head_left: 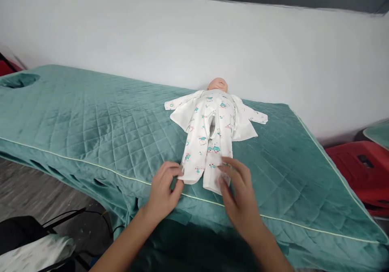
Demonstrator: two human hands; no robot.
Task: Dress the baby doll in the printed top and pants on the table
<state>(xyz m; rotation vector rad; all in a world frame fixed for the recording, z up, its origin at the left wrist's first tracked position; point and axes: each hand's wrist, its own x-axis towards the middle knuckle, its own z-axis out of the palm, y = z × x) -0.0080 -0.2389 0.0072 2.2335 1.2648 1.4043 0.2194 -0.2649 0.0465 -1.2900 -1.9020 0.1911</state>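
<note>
A baby doll (218,84) lies on its back on a green quilted bed cover (136,122), its head near the wall. White printed trousers (197,150) lie over its front, legs pointing toward me, with an oval opening at the crotch. Under them a white printed top (185,111) spreads out, sleeves stretched to both sides. My left hand (165,189) pinches the hem corner of the left trouser leg. At the right leg's hem is my right hand (238,193), fingers curved and slightly blurred; whether it grips the cloth is unclear.
Behind the bed stands a white wall (121,37). A red plastic object (355,171) is at the right. At the lower left a pale printed cloth (39,253) lies on a black item (22,233), with cables on the floor.
</note>
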